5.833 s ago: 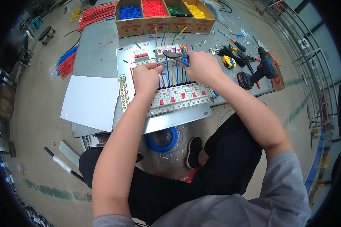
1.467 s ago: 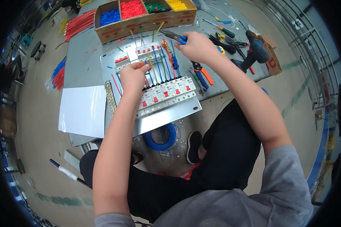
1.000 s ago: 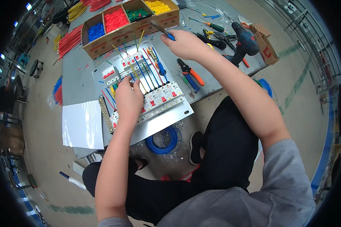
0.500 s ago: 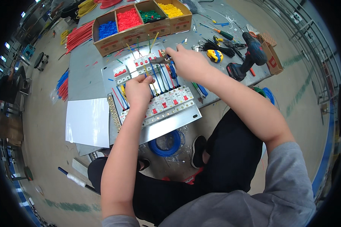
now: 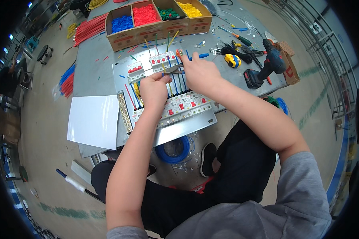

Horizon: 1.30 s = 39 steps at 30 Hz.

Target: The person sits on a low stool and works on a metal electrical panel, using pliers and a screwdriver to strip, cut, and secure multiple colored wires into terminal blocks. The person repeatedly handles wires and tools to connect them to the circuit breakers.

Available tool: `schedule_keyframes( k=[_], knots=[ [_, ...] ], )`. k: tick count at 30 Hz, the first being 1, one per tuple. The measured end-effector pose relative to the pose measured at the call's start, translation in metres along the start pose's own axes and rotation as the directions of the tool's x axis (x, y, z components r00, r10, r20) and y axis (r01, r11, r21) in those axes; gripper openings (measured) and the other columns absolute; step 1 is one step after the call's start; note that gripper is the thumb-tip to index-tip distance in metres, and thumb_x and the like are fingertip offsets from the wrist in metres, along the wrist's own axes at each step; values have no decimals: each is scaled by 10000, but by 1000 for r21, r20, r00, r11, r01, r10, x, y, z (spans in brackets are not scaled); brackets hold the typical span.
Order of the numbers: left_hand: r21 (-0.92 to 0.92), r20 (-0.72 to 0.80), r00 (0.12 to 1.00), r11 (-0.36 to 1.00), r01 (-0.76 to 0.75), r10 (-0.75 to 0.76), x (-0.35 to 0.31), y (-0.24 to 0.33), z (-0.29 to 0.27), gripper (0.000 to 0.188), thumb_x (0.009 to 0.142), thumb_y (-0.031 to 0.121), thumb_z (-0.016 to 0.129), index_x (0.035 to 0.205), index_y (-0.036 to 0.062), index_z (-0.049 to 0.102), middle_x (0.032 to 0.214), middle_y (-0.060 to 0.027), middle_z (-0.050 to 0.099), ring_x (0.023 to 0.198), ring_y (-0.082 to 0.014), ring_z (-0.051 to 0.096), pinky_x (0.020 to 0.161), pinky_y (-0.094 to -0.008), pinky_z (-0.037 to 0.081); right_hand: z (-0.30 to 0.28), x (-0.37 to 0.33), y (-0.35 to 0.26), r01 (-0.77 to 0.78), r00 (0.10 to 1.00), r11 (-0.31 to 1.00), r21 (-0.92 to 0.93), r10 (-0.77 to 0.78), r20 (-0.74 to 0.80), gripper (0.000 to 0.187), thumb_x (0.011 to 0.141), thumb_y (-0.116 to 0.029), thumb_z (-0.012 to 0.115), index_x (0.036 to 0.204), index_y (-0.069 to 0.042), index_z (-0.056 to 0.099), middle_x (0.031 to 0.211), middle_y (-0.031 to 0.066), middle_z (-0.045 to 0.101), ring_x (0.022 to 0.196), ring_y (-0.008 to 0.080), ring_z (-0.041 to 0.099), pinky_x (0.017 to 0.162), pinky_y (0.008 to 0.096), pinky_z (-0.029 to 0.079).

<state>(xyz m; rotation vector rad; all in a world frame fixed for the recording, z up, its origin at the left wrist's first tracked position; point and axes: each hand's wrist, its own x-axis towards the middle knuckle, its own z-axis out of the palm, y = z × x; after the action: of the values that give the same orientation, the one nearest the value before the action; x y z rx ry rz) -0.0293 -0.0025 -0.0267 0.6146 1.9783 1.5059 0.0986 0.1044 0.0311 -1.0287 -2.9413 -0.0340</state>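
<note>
A metal mounting plate (image 5: 183, 131) on the table carries a lower row of circuit breakers (image 5: 181, 106) and a shorter upper row (image 5: 160, 60). Blue, red and yellow wires rise from the lower row. My left hand (image 5: 154, 91) is closed in a pinch on a yellow wire (image 5: 164, 68) above the lower breakers; part of the wire is hidden by the fingers. My right hand (image 5: 203, 75) grips blue-handled pliers (image 5: 172, 69), their metal head beside my left fingertips at the yellow wire. Whether the jaws touch the wire I cannot make out.
A cardboard box (image 5: 145, 38) of blue, red, green and yellow caps stands behind the plate. On the right lie a cordless drill (image 5: 267, 63), a yellow tape measure (image 5: 232, 60) and a screwdriver (image 5: 241, 38). A white sheet (image 5: 92, 122) overhangs the table's left front edge.
The pliers have come down from the upper breakers to my left fingertips, and their handles have turned in my right hand. My left hand stays on the yellow wire. The whole view has shifted slightly.
</note>
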Motion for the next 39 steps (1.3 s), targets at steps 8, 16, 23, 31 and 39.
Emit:
schedule_keyframes(
  k=[8, 16, 23, 31, 39],
  knots=[
    [13, -9, 999, 999, -33, 34, 2, -4, -2, 181, 964, 82, 739, 1088, -9, 835, 839, -41, 790, 543, -75, 515, 507, -292, 407, -5, 0, -6, -5, 1000, 997, -78, 4, -19, 364, 902, -110, 686, 1244, -4, 619, 1199, 213, 637, 1001, 362, 750, 806, 438, 632],
    [24, -10, 999, 999, -30, 30, -1, 0, -2, 180, 963, 90, 742, 1076, -12, 839, 852, -54, 800, 558, -83, 541, 528, -300, 432, 13, 14, 18, 186, 905, 922, -340, -295, -306, 370, 842, -138, 749, 1197, -62, 672, 1135, 135, 680, 1114, 336, 682, 859, 426, 576],
    [104, -15, 997, 992, -77, 79, -2, 0, -2, 238, 961, 116, 747, 1122, -43, 820, 931, -103, 828, 776, -134, 714, 759, -305, 541, -12, 20, 38, 130, 974, 991, -26, -133, -183, 255, 923, -284, 758, 1057, -76, 697, 923, 138, 750, 920, 371, 745, 773, 511, 583],
    [218, -152, 908, 910, -353, 389, -8, -7, 2, 343, 974, 219, 765, 1226, -13, 747, 1044, -126, 770, 891, -233, 725, 816, -373, 555, -25, 11, 58, -41, 985, 984, 171, 68, -159, 407, 995, -446, 724, 1040, -42, 732, 835, 174, 753, 835, 406, 742, 743, 513, 581],
    [565, 82, 894, 718, -406, 441, -48, -2, 9, 384, 1038, 228, 662, 1296, -57, 670, 1209, -253, 709, 1114, -409, 702, 957, -471, 561, -35, 11, 67, -56, 995, 971, 233, 72, -63, 405, 1006, -439, 697, 1059, -41, 751, 849, 186, 760, 872, 403, 750, 795, 522, 591]
  ],
)
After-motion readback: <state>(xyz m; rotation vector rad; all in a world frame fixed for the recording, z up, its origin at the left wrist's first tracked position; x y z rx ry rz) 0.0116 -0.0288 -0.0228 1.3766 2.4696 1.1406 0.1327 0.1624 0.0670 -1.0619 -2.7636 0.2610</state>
